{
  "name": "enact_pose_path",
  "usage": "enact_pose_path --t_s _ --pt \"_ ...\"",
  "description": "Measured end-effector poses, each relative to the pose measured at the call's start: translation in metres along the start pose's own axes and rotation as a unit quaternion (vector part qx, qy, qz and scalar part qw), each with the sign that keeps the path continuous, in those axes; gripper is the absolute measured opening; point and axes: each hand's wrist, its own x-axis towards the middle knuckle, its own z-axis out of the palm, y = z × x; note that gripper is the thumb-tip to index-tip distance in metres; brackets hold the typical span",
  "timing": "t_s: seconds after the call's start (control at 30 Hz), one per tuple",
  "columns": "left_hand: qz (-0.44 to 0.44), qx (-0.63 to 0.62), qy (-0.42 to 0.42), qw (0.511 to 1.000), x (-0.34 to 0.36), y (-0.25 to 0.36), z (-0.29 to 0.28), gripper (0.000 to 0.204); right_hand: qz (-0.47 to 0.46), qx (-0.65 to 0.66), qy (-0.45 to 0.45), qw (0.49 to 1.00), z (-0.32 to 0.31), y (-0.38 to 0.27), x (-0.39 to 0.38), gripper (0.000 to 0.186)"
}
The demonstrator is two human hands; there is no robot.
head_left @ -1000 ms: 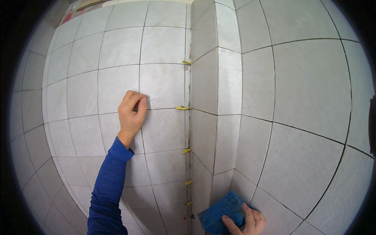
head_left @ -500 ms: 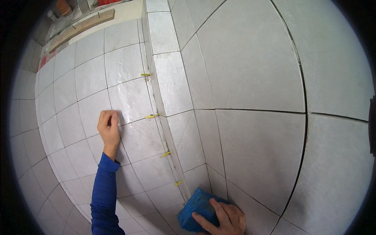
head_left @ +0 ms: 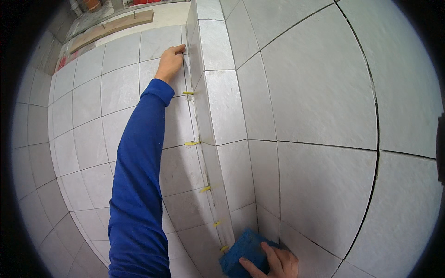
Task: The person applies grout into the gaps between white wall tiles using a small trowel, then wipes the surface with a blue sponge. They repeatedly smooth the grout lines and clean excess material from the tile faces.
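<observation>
High on the tiled wall point(head_left: 118, 88), my left hand point(head_left: 170, 64) reaches up with its fingers closed at the joint beside the corner. Whatever may be pinched in them is too small or hidden to make out. Low at the corner, my right hand point(head_left: 282, 262) grips a blue sponge point(head_left: 245, 254), fingers spread over its side. Yellow tile wedges stick out of the corner joint: one wedge point(head_left: 187, 93) just below my left hand, another wedge point(head_left: 192, 143) farther down, and several more toward the sponge, the lowest wedge point(head_left: 224, 248) right beside it.
A narrow tiled ledge point(head_left: 220, 46) runs down the corner, with large grey tiles point(head_left: 324, 83) to its right. Above the left wall lies a wooden board point(head_left: 113, 30) with nails standing in it. Behind it is an orange pot-like object point(head_left: 92, 5).
My left hand has moved up and to the right, from the middle of the tiles to the corner joint. My right hand stays low with the sponge; the view has shifted slightly.
</observation>
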Motion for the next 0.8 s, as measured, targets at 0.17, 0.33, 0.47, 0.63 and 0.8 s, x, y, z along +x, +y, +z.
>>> enact_pose_path --t_s 0.17,0.33,0.47,0.63,0.8 --pt "0.003 0.023 0.012 1.0 -0.003 0.007 0.006 0.042 0.002 -0.01 -0.007 1.0 0.0 -0.001 0.0 0.069" --pt "0.03 0.035 0.022 0.999 -0.007 0.008 0.008 0.044 0.012 -0.024 -0.026 0.999 -0.002 -0.004 -0.002 0.068" --pt "0.03 0.026 0.026 0.999 -0.006 0.008 0.01 0.045 0.009 -0.038 -0.024 0.999 -0.002 -0.004 -0.002 0.067" --pt "0.032 0.03 0.032 0.999 -0.006 0.005 0.012 0.046 0.007 -0.034 -0.023 0.999 -0.001 -0.003 -0.003 0.063" --pt "0.051 0.024 0.049 0.997 -0.004 0.004 0.014 0.047 0.004 -0.041 -0.019 0.999 -0.002 -0.003 -0.002 0.06"
